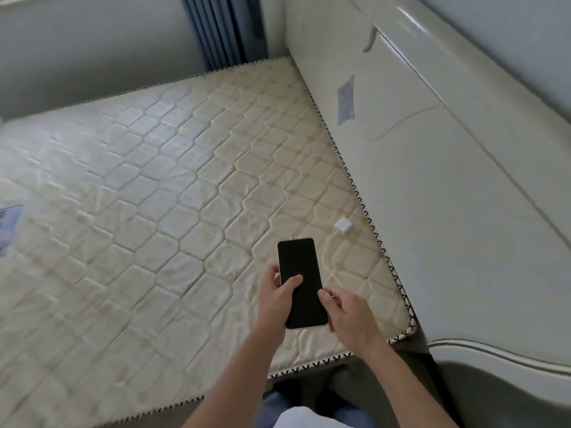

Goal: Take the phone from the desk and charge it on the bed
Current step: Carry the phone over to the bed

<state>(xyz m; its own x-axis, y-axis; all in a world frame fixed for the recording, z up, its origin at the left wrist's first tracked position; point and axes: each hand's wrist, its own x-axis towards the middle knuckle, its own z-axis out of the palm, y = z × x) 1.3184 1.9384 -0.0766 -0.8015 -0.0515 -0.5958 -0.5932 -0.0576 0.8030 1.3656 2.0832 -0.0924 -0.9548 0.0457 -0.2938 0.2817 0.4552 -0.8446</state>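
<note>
A phone [304, 267] with a dark screen and pale case is held above the bare quilted mattress [148, 193] near its right corner. My left hand [278, 301] grips it from the left, thumb across the screen. My right hand [349, 316] is beside the phone's lower right edge, fingers pinched on the end of a white cable [325, 257]. The cable curves up to a white charger block [345, 226] lying on the mattress close to the headboard.
A cream headboard [448, 168] runs along the right side of the bed. Blue curtains [222, 29] hang at the far corner. A bluish cloth [7, 223] lies at the mattress's left edge. My legs show below, at the bed's front edge.
</note>
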